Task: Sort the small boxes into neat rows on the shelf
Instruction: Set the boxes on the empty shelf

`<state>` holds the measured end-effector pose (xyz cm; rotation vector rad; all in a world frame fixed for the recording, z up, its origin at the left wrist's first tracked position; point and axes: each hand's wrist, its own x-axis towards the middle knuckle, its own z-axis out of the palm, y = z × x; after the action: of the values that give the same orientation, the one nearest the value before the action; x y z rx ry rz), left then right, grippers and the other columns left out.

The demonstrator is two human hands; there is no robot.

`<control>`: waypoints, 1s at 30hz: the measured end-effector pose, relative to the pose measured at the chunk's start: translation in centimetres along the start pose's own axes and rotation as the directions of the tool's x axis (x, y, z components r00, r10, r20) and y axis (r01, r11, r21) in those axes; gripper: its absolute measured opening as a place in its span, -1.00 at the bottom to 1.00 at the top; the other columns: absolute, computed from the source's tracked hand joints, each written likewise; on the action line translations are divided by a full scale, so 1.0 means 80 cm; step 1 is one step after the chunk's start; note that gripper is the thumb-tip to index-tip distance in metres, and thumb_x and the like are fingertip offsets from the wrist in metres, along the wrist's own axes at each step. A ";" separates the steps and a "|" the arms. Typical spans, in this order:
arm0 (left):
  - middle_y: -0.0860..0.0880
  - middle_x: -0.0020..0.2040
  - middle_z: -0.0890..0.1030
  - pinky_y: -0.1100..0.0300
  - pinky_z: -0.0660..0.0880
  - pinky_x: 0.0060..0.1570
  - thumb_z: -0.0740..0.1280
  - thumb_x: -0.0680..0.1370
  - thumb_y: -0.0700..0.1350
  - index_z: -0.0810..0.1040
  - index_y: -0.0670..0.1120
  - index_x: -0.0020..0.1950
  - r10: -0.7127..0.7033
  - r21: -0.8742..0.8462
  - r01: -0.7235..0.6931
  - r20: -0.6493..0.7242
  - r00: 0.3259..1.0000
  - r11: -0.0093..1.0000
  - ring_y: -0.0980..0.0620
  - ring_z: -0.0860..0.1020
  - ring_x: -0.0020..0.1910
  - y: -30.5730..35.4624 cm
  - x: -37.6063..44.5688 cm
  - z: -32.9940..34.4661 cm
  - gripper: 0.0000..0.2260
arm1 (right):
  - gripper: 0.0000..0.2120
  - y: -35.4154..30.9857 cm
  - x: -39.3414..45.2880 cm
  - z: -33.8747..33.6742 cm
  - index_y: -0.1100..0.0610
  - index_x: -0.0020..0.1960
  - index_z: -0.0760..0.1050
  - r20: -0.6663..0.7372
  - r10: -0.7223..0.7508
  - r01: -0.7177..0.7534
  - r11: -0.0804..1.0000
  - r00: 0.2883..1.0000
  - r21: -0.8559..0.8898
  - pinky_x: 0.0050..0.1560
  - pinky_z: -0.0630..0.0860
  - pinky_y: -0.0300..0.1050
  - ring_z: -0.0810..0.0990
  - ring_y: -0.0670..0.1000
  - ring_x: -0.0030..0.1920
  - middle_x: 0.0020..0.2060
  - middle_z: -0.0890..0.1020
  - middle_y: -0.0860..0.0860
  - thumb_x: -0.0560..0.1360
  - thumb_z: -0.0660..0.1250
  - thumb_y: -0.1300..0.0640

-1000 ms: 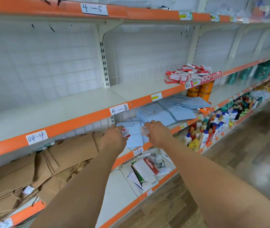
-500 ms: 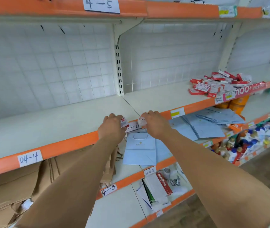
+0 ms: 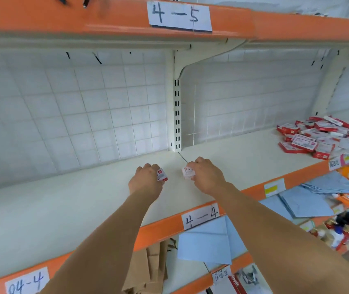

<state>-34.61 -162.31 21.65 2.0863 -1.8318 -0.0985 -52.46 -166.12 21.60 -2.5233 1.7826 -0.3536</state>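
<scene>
1. The left hand (image 3: 146,181) holds one small red-and-white box (image 3: 162,175) over the cream shelf (image 3: 63,204), its fingers curled round the box with only one end showing past them.
2. The right hand (image 3: 206,177) pinches a second small box (image 3: 187,173) marked as staples, fingers bent round its near side; the printed face is turned toward the other hand.
3. Both boxes sit above the shelf board near the seam below the slotted upright (image 3: 176,115) — whether either is touching the board cannot be told from this angle.
4. The rest of the stock lies in a loose heap of red boxes (image 3: 318,136) at the right end of the same shelf, well apart from the hands.
5. Handling, as a judgement: these look like thin card cartons, stiff enough to keep square edges but crushable if squeezed hard, and dense for their size if full of staples.
6. The best hold is probably across the two long sides with thumb and fingertips — that leaves the base free to land flat and the ends free to butt against a neighbour.
7. Smooth card on a painted shelf likely slides easily, so nudging a box into line should work better than lifting it again.
</scene>
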 end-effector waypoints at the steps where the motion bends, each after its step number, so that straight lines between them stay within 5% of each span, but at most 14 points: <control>1: 0.00 0.15 0.47 0.12 0.38 -0.17 0.28 0.55 -0.06 0.44 0.02 0.29 -0.006 0.006 0.006 0.008 1.000 1.000 -0.03 0.40 0.19 -0.005 0.007 0.002 -0.70 | -0.59 -0.001 0.009 0.004 0.06 0.37 0.35 0.009 0.000 0.000 1.000 1.000 0.002 0.12 0.47 0.01 0.34 0.09 0.26 0.24 0.39 0.07 0.54 0.25 0.22; 21: 0.09 0.26 0.47 0.10 0.42 0.06 0.24 0.55 -0.13 0.43 0.16 0.33 -0.122 -0.016 0.123 0.068 0.990 0.992 0.02 0.36 0.29 -0.063 0.117 0.018 -0.63 | -0.62 -0.028 0.160 0.044 0.10 0.35 0.33 0.112 -0.150 0.134 0.981 0.982 0.140 0.13 0.40 -0.05 0.37 0.08 0.26 0.26 0.40 0.05 0.54 0.21 0.25; 30: 0.08 0.21 0.48 0.14 0.37 -0.06 0.25 0.54 -0.12 0.47 0.18 0.28 -0.128 -0.021 0.129 0.027 0.991 0.991 0.03 0.36 0.27 -0.071 0.117 0.023 -0.65 | -0.57 -0.031 0.172 0.051 0.08 0.37 0.34 0.126 -0.174 0.146 0.968 0.977 0.205 0.17 0.38 -0.09 0.36 0.07 0.29 0.31 0.38 0.02 0.51 0.19 0.28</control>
<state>-28.28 -171.30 19.90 2.1955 -1.7014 -0.1794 -44.95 -178.54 20.27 -2.4899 1.4242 -0.3245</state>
